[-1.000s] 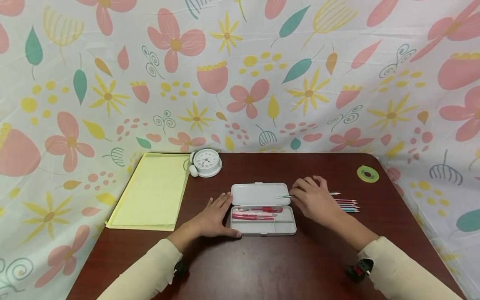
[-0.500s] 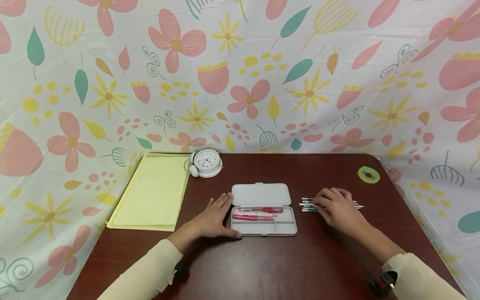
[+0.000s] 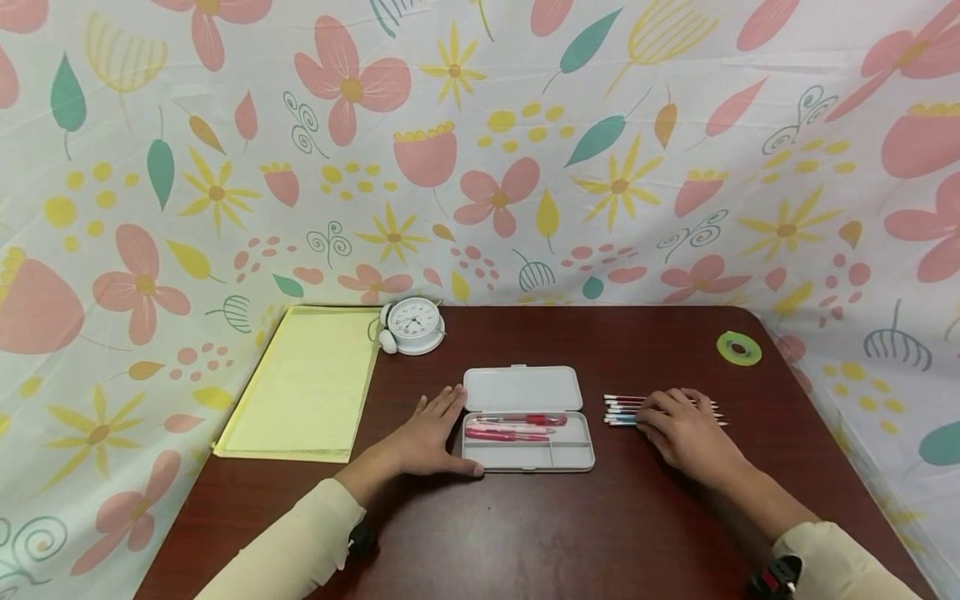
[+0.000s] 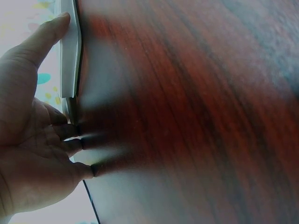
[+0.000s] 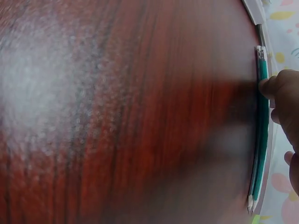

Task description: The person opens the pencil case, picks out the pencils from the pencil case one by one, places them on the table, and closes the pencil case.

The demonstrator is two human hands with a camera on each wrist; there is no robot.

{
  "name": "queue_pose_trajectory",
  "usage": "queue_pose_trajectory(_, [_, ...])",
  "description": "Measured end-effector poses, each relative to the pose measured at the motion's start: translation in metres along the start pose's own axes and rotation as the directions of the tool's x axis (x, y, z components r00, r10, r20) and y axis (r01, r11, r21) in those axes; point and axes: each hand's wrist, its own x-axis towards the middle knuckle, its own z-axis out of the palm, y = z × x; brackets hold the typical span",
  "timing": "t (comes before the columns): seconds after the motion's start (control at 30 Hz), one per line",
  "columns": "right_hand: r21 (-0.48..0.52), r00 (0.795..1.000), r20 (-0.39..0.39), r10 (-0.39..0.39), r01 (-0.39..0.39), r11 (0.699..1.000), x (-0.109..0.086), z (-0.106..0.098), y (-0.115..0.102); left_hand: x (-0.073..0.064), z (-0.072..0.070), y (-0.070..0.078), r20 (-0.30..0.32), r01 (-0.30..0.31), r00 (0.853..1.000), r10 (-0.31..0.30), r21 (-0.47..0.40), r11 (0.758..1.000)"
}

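Observation:
A white pencil case (image 3: 572, 456) lies with its lid (image 3: 521, 389) swung back, and several red and pink pens (image 3: 510, 430) sit in its upper compartment. Spread along the case's left side, my left hand (image 3: 416, 440) touches it with the thumb at the near corner and fingertips by the lid. My right hand (image 3: 688, 433) is right of the case with bent fingers over a row of several pencils (image 3: 621, 410), eraser ends toward the case. In the right wrist view the thumb (image 5: 267, 87) presses a green pencil (image 5: 263, 135); the other fingers' contact is partly hidden.
A yellow mesh folder (image 3: 300, 383) lies at the left, with a white alarm clock (image 3: 414, 325) at its far right corner. A green tape roll (image 3: 738, 348) lies near the table's back right. Floral cloth (image 3: 495, 167) hangs behind the table.
My right hand has moved right, bringing a pencil from over the lid to the row of pencils, then shifted slightly toward me. My left hand has stayed in place on the case.

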Motion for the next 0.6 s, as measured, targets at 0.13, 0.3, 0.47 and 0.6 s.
queue_pose_trajectory(0.13, [-0.004, 1.000, -0.014, -0.003, 0.003, 1.000, -0.0002, 0.0012, 0.0007, -0.0004, -0.0007, 0.0012, 0.000, 0.001, 1.000, -0.001, -0.006, 1.000])
queue_pose_trajectory(0.3, [-0.003, 1.000, -0.024, -0.009, 0.009, 1.000, -0.0005, 0.0016, 0.0019, -0.0007, -0.0011, 0.0022, -0.001, 0.001, 1.000, -0.001, -0.007, 1.000])
queue_pose_trajectory(0.47, [0.004, 1.000, -0.023, -0.011, 0.011, 1.000, -0.0019, 0.0021, 0.0029, -0.0010, -0.0009, 0.0022, -0.001, 0.002, 1.000, -0.002, -0.007, 1.000])
queue_pose_trajectory(0.6, [0.010, 1.000, -0.022, -0.008, 0.008, 1.000, -0.0017, 0.0027, 0.0022, -0.0006, -0.0005, 0.0014, -0.002, 0.002, 1.000, -0.002, -0.008, 1.000])
